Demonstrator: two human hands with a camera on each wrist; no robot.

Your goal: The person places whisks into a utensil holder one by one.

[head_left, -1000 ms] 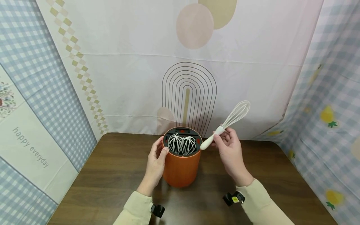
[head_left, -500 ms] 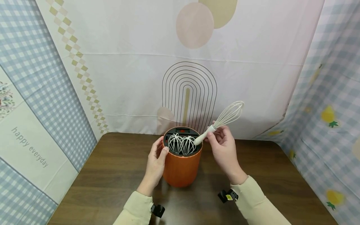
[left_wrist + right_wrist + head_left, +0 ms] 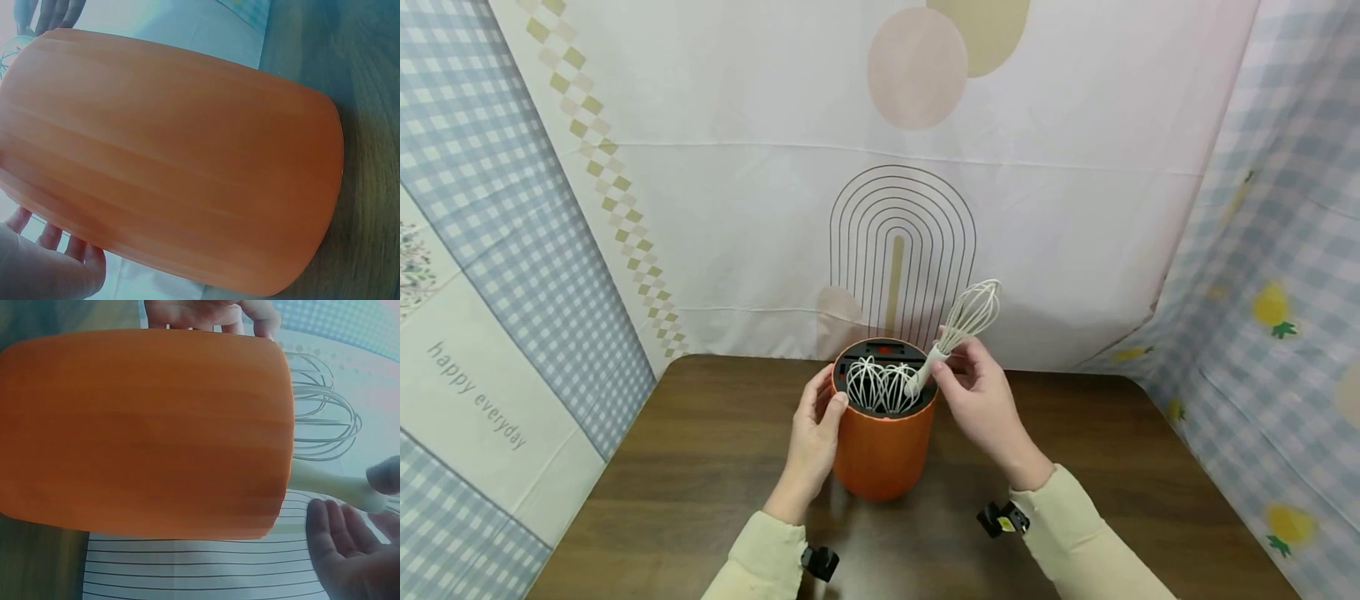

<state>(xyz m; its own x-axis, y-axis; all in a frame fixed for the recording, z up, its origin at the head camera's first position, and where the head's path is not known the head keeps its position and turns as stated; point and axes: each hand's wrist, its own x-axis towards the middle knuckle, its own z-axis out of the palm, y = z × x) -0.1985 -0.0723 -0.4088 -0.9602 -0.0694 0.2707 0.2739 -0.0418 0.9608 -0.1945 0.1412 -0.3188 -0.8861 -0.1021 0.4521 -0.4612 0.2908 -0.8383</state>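
An orange utensil holder (image 3: 883,458) with a black slotted insert stands upright on the table. Two white whisks (image 3: 880,385) stand in it with their wire heads up. My left hand (image 3: 811,429) grips the holder's left side near the rim, its thumb by the edge. In my right hand (image 3: 981,400) a third white whisk (image 3: 970,315) is pinched by its handle, wires up and leaning right. Its handle end is at the holder's opening, and in the right wrist view the handle (image 3: 319,478) passes behind the rim. The tip is hidden there.
The brown wooden table (image 3: 715,467) ends at a white patterned cloth (image 3: 760,225) behind. Blue checked cloths hang at the left (image 3: 490,192) and right (image 3: 1240,350). A small black camera sits at each wrist.
My right hand has moved left and slightly down, bringing the whisk's handle end from beside the holder into its opening. The whisk stands steeper now. My left hand has stayed on the holder.
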